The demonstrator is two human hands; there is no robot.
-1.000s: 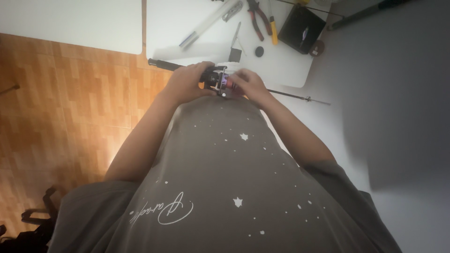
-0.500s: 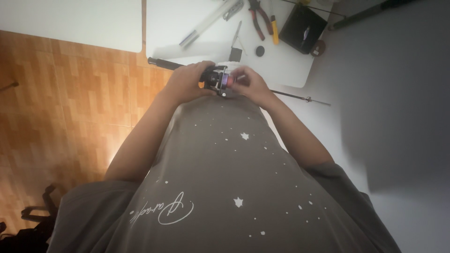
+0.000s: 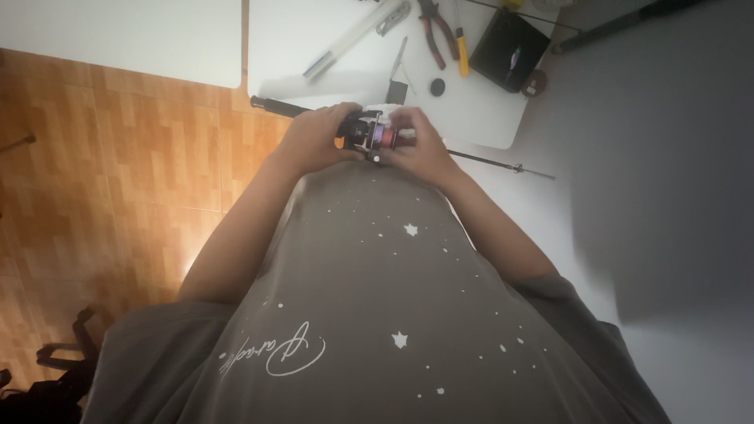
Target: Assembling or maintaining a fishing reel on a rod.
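Both of my hands hold a small fishing reel [image 3: 371,132], black and silver with a reddish spool, mounted on a thin dark rod [image 3: 503,165] with a black handle [image 3: 275,106]. My left hand [image 3: 314,140] grips the reel's left side and the handle. My right hand [image 3: 420,145] wraps the right side, fingers on the spool. The rod sticks out left and right past my hands, in front of my grey shirt [image 3: 369,314].
A white table [image 3: 471,118] behind my hands carries pliers with red-yellow grips [image 3: 444,35], a white pen-like tube [image 3: 345,43], a black box [image 3: 510,47], a small black round cap [image 3: 437,86] and a thin metal tool [image 3: 399,67]. Another white table [image 3: 118,39] stands left. Wood-pattern floor [image 3: 118,173] lies below.
My hands have shifted slightly around the reel; my right fingers now sit closer over the spool. Everything on the table stays put.
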